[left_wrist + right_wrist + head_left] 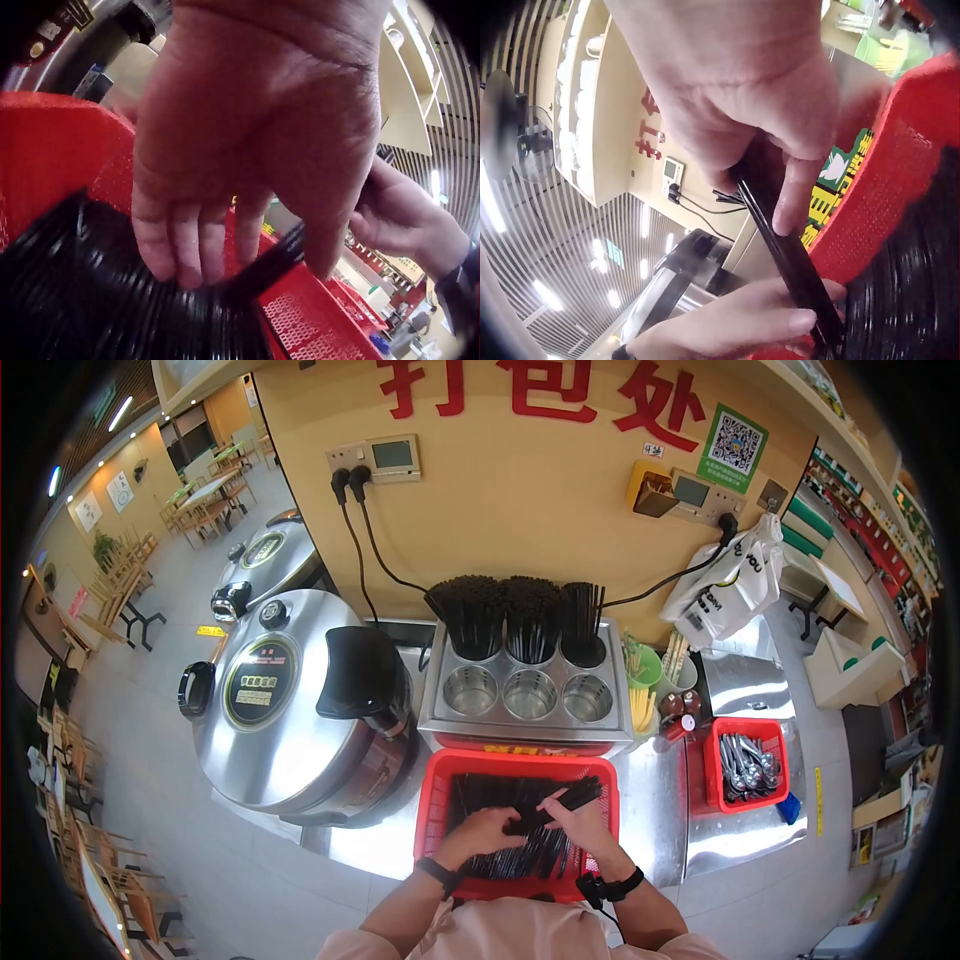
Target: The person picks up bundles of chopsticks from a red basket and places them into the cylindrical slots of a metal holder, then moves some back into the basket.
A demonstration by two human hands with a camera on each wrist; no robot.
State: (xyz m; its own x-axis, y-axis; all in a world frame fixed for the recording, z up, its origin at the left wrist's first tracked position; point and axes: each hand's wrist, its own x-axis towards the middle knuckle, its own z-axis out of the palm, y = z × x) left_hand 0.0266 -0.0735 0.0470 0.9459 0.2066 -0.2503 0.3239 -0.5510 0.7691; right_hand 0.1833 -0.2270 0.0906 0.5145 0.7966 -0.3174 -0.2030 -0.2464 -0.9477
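A red basket (428, 810) holds many loose black chopsticks (480, 795). Above them my right hand (582, 826) grips a bundle of black chopsticks (780, 247), fingers and thumb curled round it. The bundle slants across to my left hand (487, 832), whose thumb and fingers are at its other end. In the left wrist view the left hand (255, 135) points its fingers down at the chopsticks, with the bundle between thumb and fingers. The right wrist view shows the left fingers (802, 322) touching the bundle's lower end.
Behind the basket stands a steel holder (430, 710) with black chopsticks in its rear cups. A large cooker (320, 750) is at the left. To the right are a red basket of spoons (713, 780), small jars (672, 705) and a hanging white bag (715, 600).
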